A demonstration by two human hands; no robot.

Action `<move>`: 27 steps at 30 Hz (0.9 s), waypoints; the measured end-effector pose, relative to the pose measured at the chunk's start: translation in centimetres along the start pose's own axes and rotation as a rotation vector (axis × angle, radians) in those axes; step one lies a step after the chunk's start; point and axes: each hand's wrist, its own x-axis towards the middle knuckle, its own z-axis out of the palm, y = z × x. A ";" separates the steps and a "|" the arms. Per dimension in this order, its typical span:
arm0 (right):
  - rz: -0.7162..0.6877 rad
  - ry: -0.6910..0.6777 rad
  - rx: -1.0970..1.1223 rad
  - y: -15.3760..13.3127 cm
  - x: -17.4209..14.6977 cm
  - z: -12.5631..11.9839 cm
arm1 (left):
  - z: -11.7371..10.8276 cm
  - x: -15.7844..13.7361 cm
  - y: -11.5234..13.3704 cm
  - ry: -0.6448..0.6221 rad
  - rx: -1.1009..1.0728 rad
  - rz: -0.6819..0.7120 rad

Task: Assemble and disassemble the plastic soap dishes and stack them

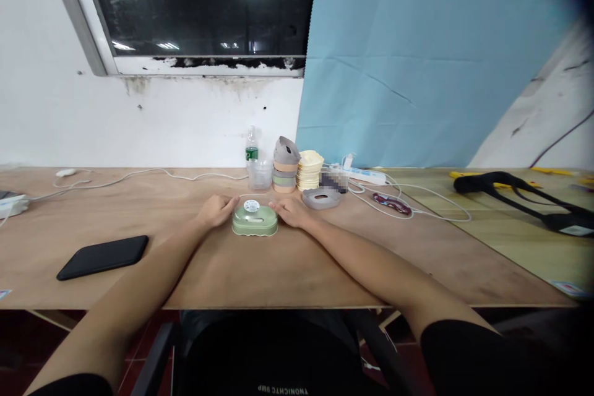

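A pale green slotted plastic box (255,224) lies on the table between my hands. At its back is a clear plastic cover (265,199), and a round white label (251,205) shows there. My left hand (217,210) is curled at the back left, its thumb tip on the edge of the clear cover. From the right, my right hand (293,213) is closed at the cover's other end, thumb close to the green box's corner. The undersides of the fingers are hidden on both hands.
Behind stand a bottle (251,145), clear containers (260,176), stacked grey and coloured pieces (284,164) and a cream stack (310,170). A grey slotted piece (321,198) lies right. A black phone (103,257) lies left; cables and a power strip (366,175) lie right.
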 end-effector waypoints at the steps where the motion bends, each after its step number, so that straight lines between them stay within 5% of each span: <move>1: -0.005 -0.032 -0.008 0.2 0.0 -0.1 | 0.0 0.0 -0.1 -0.020 0.006 0.010; 17: -0.089 -0.247 0.015 0.9 0.2 -0.7 | 0.7 0.5 -1.1 -0.157 0.022 0.044; 27: 0.015 -0.412 0.080 0.9 0.9 -1.4 | 0.5 0.5 -0.9 -0.205 0.075 0.032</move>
